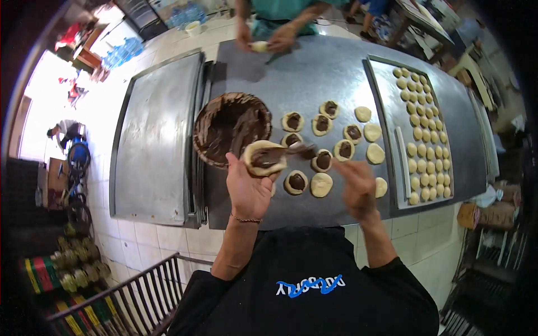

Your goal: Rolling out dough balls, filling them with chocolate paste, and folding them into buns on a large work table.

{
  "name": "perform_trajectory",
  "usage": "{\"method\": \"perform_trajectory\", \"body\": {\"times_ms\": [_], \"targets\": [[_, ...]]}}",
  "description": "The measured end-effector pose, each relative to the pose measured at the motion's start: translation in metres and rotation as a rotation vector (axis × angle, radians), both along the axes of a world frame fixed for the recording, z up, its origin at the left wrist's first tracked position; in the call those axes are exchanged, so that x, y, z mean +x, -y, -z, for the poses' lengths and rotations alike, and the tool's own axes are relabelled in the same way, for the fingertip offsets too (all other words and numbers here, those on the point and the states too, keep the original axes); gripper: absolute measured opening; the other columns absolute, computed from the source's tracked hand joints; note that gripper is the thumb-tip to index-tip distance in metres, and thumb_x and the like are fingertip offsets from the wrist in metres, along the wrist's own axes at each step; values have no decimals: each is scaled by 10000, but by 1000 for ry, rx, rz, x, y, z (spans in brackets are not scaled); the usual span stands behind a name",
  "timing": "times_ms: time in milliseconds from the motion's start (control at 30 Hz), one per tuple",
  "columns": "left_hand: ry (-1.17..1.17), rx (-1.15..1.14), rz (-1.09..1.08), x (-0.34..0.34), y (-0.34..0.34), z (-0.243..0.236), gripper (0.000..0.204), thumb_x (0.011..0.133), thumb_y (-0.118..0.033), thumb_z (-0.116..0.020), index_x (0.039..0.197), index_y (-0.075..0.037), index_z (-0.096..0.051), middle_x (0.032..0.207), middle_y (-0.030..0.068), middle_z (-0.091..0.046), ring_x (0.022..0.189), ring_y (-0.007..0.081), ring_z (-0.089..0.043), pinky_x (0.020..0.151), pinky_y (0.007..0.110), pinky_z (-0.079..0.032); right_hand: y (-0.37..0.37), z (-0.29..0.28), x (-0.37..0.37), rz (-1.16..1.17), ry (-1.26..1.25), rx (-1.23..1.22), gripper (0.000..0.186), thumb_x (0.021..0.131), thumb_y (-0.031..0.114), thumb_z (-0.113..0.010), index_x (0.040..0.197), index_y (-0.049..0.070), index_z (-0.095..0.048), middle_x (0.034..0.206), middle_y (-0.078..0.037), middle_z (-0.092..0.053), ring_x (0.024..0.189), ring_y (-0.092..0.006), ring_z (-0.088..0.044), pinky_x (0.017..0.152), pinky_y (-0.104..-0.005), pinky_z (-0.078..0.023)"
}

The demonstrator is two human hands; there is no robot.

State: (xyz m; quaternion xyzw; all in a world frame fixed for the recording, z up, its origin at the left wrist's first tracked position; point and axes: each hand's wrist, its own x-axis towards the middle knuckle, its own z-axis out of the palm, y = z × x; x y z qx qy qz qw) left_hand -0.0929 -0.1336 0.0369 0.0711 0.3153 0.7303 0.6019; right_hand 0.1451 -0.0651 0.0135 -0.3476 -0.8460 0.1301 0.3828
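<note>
My left hand (246,193) holds a dough round (264,167) with brown spread smeared in it, beside the bowl of brown spread (221,126). My right hand (357,185) grips a spoon (302,150), blurred, whose coated end is at the upper right of that round. Around it on the metal table (291,73) lie several dough rounds with a dollop of spread (295,183) and several plain flattened rounds (321,185), some beneath or close to my right hand.
An empty metal tray (151,123) sits at the left. At the right a tray holds rows of small dough balls (423,148). Across the table another person's hands (280,39) hold a piece of dough. A black railing (140,285) stands at the lower left.
</note>
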Motion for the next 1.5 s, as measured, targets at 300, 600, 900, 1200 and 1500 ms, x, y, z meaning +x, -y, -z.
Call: {"method": "perform_trajectory", "body": {"times_ms": [300, 600, 900, 1200, 1500], "targets": [[-261, -311, 991, 158, -95, 97, 552, 1014, -477, -283, 1187, -21, -542, 1143, 73, -588, 1043, 210, -567, 908, 356, -457, 2, 45, 153, 679, -581, -462, 299, 924, -13, -516, 1198, 28, -629, 919, -40, -643, 807, -84, -560, 721, -210, -440], [-1703, -305, 481, 288, -198, 199, 515, 789, -196, -667, 1185, 60, -460, 1009, 251, -614, 982, 409, -589, 843, 472, -460, 22, 60, 203, 921, -687, -525, 306, 920, -15, -517, 1206, 15, -619, 929, -55, -647, 842, -122, -593, 770, -242, -472], [-763, 68, 962, 173, -99, 79, 244, 861, -243, -647, 995, -41, -621, 882, 53, -604, 800, 128, -555, 693, 309, -470, -26, 55, 165, 733, -793, -563, 334, 924, -9, -494, 1239, 38, -593, 895, -20, -631, 625, -14, -435, 519, -160, -338], [-167, -416, -134, -12, 87, 98, 352, 981, -253, -446, 1147, 45, -532, 1107, 154, -610, 1023, 266, -613, 908, 390, -497, -65, -16, -91, -547, 164, -602, 313, 805, 17, -539, 1078, 65, -683, 795, -160, -674, 689, -220, -637, 645, -331, -485], [-351, -334, -351, -48, 177, 119, 267, 975, -200, -522, 1148, 1, -548, 1077, 114, -628, 975, 204, -630, 832, 335, -538, -36, -15, -253, -534, 969, -230, 194, 732, 64, -536, 820, -31, -680, 880, -276, -639, 883, -405, -642, 756, -448, -536]]}}
